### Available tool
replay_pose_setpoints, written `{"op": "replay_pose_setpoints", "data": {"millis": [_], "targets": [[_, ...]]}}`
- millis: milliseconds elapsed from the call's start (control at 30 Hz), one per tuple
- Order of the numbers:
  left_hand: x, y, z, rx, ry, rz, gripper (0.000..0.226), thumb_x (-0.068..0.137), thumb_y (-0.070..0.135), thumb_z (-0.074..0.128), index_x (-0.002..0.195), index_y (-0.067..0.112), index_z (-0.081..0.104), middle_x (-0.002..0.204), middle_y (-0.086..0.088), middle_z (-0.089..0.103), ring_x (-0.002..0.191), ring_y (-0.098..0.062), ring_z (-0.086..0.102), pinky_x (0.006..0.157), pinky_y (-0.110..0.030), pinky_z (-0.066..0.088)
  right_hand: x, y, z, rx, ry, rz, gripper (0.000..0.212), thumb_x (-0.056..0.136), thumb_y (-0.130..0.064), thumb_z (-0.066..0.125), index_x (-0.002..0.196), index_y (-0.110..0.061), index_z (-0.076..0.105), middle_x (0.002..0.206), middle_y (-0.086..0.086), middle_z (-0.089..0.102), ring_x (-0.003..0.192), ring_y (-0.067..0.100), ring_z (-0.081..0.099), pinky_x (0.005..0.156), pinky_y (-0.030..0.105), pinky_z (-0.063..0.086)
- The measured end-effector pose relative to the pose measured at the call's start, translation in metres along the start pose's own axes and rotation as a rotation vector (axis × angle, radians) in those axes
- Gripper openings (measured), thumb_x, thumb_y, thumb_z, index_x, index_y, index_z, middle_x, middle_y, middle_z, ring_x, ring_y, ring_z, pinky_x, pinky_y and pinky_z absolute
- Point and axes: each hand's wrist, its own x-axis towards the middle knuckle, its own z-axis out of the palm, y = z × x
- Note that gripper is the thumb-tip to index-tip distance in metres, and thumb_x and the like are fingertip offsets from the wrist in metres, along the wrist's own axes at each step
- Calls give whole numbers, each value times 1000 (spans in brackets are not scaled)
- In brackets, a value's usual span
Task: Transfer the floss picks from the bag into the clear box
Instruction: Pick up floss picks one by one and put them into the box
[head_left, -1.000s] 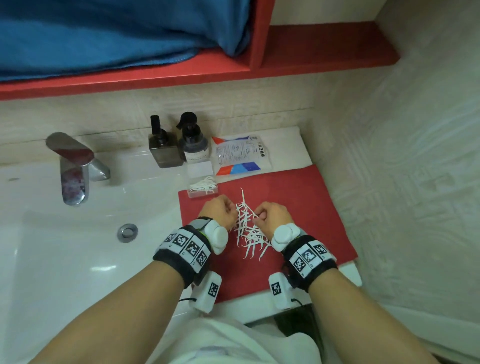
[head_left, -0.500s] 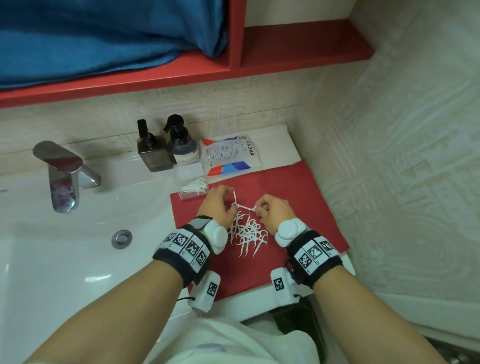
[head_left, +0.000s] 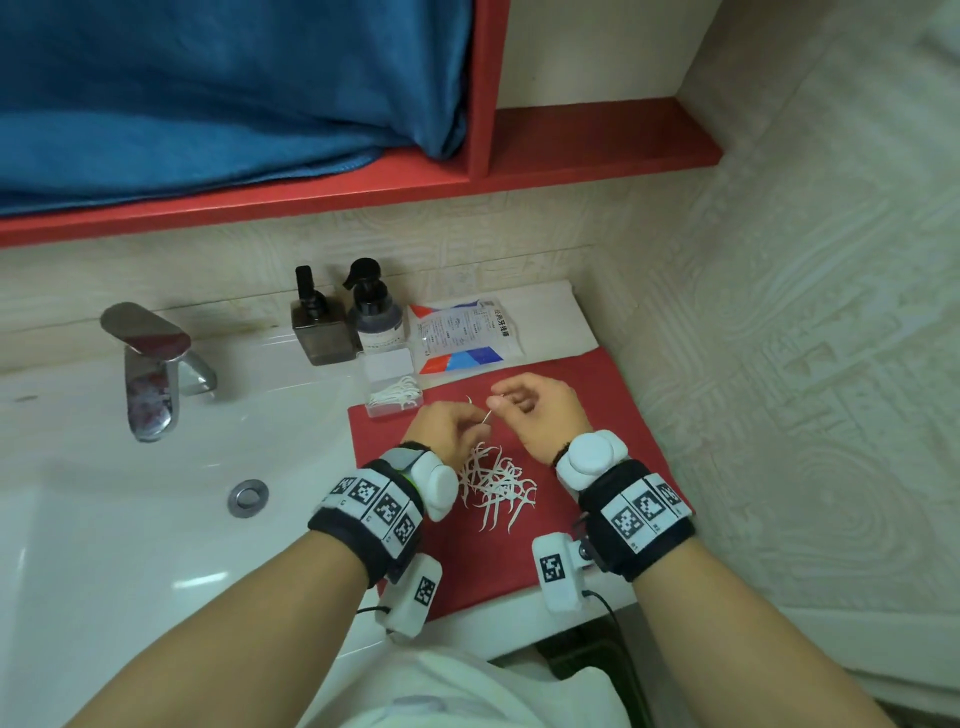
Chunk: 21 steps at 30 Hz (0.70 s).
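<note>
A red rectangular mat lies on the white desk. At the mat's 12 o'clock rests the printed plastic bag; at its 10 o'clock, the clear plastic box holding picks. Mid-mat lies a loose heap of white floss picks. Above it, the left hand and right hand each pinch a pick.

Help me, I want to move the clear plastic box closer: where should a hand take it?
Grip the clear plastic box across its two short side walls, coming from above. It is low, flat and open-topped with white floss picks inside, so keep it level.
</note>
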Motion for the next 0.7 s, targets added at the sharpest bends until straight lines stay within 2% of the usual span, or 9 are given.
{"op": "replay_pose_setpoints", "data": {"millis": [100,233,300,367,433,500,600,700], "targets": [[-1,4,1,-85,-4,1,12,89,21,64,96,18,73,85,5,73,79,-10,67,73,-21,50,-4,0,-4,19,10,-27,14,83,-22,74,96,-24,74,81,-10,71,74,6,64,69,11,48],[-1,4,2,-295,-41,11,15,91,14,61,101,12,71,81,4,73,75,-4,69,74,-20,54,-8,-2,-6,-14,19,-86,11,84,-17,73,94,-21,76,91,-8,70,80,-1,63,73,6,45],[-1,5,2,-363,-47,3,13,92,10,59,98,8,71,75,-1,72,67,-9,69,67,-18,54,-8,-4,-5,23,-8,-82,14,85,-15,72,97,-20,76,94,-8,71,84,0,66,76,9,49],[-1,4,3,-390,-36,-26,12,92,10,59,91,7,70,75,-5,72,65,-16,69,66,-23,56,-9,-3,-4,47,-4,-55,19,86,-14,70,104,-20,74,96,-9,72,87,0,67,78,10,50],[-2,0,6,-385,-1,-93,13,92,14,59,88,8,71,73,-3,73,64,-15,69,66,-26,55,-10,3,-2,18,20,-15,22,88,-13,67,107,-22,71,99,-9,71,87,0,66,77,9,48],[-3,-6,9,-351,34,-168,14,93,19,59,87,11,69,70,1,72,62,-11,69,68,-27,55,-11,10,-1,-82,-16,40,19,89,-12,65,104,-23,71,100,-9,71,87,2,65,79,13,50],[-6,-12,10,-359,67,-249,14,94,20,55,89,12,66,72,1,73,62,-11,70,72,-30,57,-17,21,7,-262,-164,105,22,89,-7,61,103,-21,71,102,-3,69,92,11,64,89,32,54],[-6,-13,14,-420,78,-298,12,96,16,50,92,12,60,72,0,71,59,-17,69,71,-35,58,-21,35,21,-491,-283,86,36,88,-15,64,122,-28,65,131,0,54,120,20,48,106,36,41]]}}
